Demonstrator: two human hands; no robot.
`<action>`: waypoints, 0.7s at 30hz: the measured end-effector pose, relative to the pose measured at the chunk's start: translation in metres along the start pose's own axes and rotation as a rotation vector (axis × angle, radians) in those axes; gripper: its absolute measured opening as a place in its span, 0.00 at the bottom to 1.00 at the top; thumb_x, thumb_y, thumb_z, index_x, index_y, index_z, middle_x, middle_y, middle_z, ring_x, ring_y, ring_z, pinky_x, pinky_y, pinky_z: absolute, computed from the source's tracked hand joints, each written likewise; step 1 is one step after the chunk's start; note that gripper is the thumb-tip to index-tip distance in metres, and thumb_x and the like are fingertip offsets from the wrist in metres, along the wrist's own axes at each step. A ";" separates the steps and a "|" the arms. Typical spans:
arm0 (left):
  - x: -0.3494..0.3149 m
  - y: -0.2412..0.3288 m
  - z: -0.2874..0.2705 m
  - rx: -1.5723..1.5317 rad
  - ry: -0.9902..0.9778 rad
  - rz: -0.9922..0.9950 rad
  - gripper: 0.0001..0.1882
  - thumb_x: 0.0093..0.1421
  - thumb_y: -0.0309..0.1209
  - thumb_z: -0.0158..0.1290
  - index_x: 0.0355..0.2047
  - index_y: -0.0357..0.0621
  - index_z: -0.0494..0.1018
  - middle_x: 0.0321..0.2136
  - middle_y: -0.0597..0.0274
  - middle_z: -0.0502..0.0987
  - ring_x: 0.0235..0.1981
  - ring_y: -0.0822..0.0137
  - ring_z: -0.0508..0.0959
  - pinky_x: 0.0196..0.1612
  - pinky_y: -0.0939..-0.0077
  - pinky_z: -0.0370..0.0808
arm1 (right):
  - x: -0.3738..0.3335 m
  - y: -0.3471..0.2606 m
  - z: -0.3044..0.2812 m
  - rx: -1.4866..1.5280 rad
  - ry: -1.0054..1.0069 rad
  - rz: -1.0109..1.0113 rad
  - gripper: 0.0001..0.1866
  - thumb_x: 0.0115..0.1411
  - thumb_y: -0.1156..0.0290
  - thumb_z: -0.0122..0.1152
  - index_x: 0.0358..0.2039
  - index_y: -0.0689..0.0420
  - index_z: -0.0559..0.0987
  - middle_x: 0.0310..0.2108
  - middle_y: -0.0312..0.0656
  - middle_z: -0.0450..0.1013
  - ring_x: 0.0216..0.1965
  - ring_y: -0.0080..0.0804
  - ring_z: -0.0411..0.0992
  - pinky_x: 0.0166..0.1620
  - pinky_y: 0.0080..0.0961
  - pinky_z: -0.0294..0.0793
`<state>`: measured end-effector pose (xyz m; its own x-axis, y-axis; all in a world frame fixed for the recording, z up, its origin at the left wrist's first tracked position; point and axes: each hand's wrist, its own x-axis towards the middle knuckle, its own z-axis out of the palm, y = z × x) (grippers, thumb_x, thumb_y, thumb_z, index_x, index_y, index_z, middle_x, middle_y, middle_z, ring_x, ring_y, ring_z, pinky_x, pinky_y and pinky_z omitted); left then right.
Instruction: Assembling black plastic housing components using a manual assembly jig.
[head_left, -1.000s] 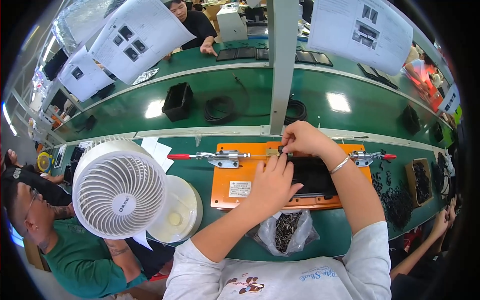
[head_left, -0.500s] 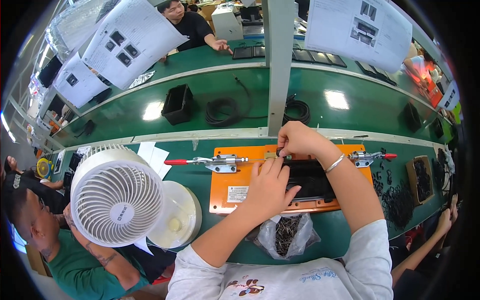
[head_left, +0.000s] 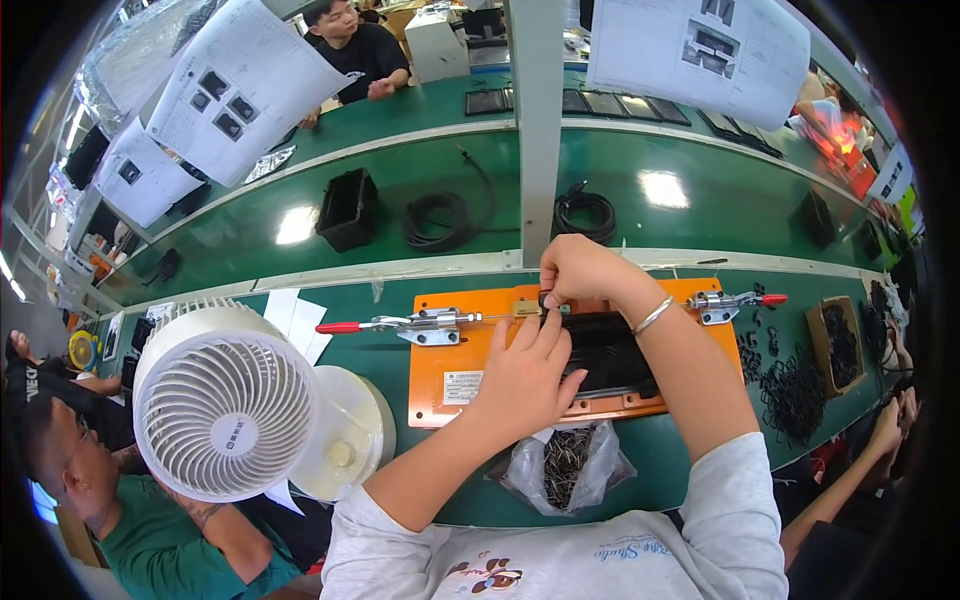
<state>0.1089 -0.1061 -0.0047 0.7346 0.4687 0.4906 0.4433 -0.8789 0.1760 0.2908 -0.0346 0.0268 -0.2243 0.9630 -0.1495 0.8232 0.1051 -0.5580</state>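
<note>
My right hand (head_left: 588, 270) is bent over the far edge of an orange fixture plate (head_left: 428, 378), thumb and fingers pinched on a small black piece (head_left: 546, 299). My left hand (head_left: 525, 372) lies palm down across the plate, fingers stretched out and thumb apart. Its fingertips reach close to the pinched piece; whether they touch it I cannot tell. Beside the left thumb, a flat black casing (head_left: 612, 362) sits in the fixture. A small tan block (head_left: 526, 308) stands left of the pinch. Toggle clamps with red handles flank the plate, a left clamp (head_left: 434, 328) and a right clamp (head_left: 716, 307).
A white fan (head_left: 225, 410) stands at the left. Nearest me is a plastic bag (head_left: 598, 470) of small metal parts. At right lie black cords (head_left: 792, 400) and a cardboard box (head_left: 838, 345). Behind are a black bin (head_left: 347, 212), a coiled cable (head_left: 435, 220) and a post (head_left: 538, 130).
The whole view has shifted slightly, so the bench appears further left. Both hands keep nearly the same place on the fixture. The person across the bench has drawn their outstretched hand back.
</note>
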 end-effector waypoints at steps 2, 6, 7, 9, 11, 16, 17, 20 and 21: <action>0.002 -0.001 0.001 -0.009 0.002 0.003 0.23 0.50 0.40 0.57 0.41 0.35 0.69 0.49 0.46 0.69 0.49 0.53 0.68 0.54 0.50 0.59 | -0.002 0.004 -0.001 0.034 0.007 -0.029 0.11 0.36 0.76 0.72 0.23 0.63 0.80 0.20 0.45 0.76 0.23 0.33 0.75 0.30 0.28 0.73; 0.003 -0.002 0.001 -0.063 0.026 0.000 0.21 0.49 0.38 0.58 0.37 0.35 0.69 0.46 0.46 0.69 0.47 0.52 0.69 0.52 0.52 0.60 | -0.003 0.006 0.000 0.107 0.002 0.036 0.11 0.34 0.77 0.72 0.22 0.63 0.80 0.17 0.43 0.75 0.22 0.29 0.73 0.28 0.27 0.72; 0.004 -0.002 0.003 -0.102 0.035 0.021 0.21 0.48 0.38 0.59 0.37 0.35 0.69 0.46 0.46 0.69 0.46 0.52 0.69 0.52 0.52 0.60 | -0.003 0.007 0.001 0.106 -0.008 0.013 0.11 0.34 0.77 0.72 0.22 0.63 0.80 0.17 0.43 0.75 0.22 0.29 0.73 0.28 0.27 0.72; 0.005 -0.004 0.004 -0.080 0.069 0.016 0.20 0.46 0.36 0.60 0.35 0.36 0.69 0.43 0.45 0.70 0.46 0.51 0.69 0.51 0.52 0.60 | -0.001 0.008 0.001 0.078 0.027 -0.010 0.10 0.34 0.78 0.71 0.20 0.63 0.79 0.16 0.42 0.74 0.20 0.28 0.72 0.27 0.27 0.71; 0.000 -0.005 0.003 -0.116 0.060 0.043 0.19 0.46 0.36 0.60 0.34 0.36 0.69 0.41 0.45 0.69 0.46 0.50 0.68 0.51 0.52 0.60 | 0.004 0.002 0.004 0.079 0.036 -0.033 0.10 0.33 0.78 0.71 0.19 0.63 0.79 0.16 0.42 0.74 0.19 0.27 0.70 0.25 0.27 0.70; -0.001 -0.002 0.012 -0.094 0.087 0.048 0.19 0.47 0.37 0.59 0.34 0.35 0.70 0.41 0.41 0.70 0.48 0.49 0.68 0.55 0.49 0.58 | -0.004 0.001 -0.004 -0.035 -0.005 0.040 0.09 0.34 0.78 0.72 0.19 0.62 0.80 0.17 0.44 0.74 0.18 0.28 0.70 0.26 0.27 0.71; -0.005 -0.002 0.013 -0.063 0.100 0.040 0.20 0.49 0.38 0.58 0.35 0.34 0.70 0.43 0.39 0.70 0.49 0.49 0.68 0.56 0.47 0.57 | -0.003 0.000 -0.003 0.033 -0.023 0.034 0.09 0.35 0.80 0.71 0.19 0.64 0.79 0.16 0.42 0.73 0.18 0.27 0.70 0.26 0.26 0.70; -0.008 -0.001 0.019 -0.046 0.131 0.035 0.22 0.51 0.41 0.56 0.37 0.31 0.72 0.44 0.37 0.71 0.50 0.48 0.68 0.59 0.45 0.54 | -0.006 -0.007 -0.007 0.118 -0.038 0.053 0.08 0.37 0.82 0.70 0.19 0.66 0.77 0.15 0.40 0.72 0.18 0.25 0.69 0.24 0.23 0.69; -0.010 -0.001 0.019 -0.050 0.140 0.025 0.24 0.53 0.43 0.54 0.38 0.30 0.73 0.44 0.37 0.71 0.50 0.48 0.68 0.60 0.44 0.51 | -0.007 -0.009 -0.007 0.144 -0.044 0.066 0.08 0.38 0.84 0.69 0.19 0.67 0.76 0.14 0.39 0.71 0.18 0.24 0.69 0.24 0.22 0.68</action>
<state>0.1108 -0.1081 -0.0266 0.6652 0.4324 0.6087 0.3970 -0.8953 0.2021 0.2885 -0.0404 0.0381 -0.1979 0.9544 -0.2237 0.7544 0.0025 -0.6564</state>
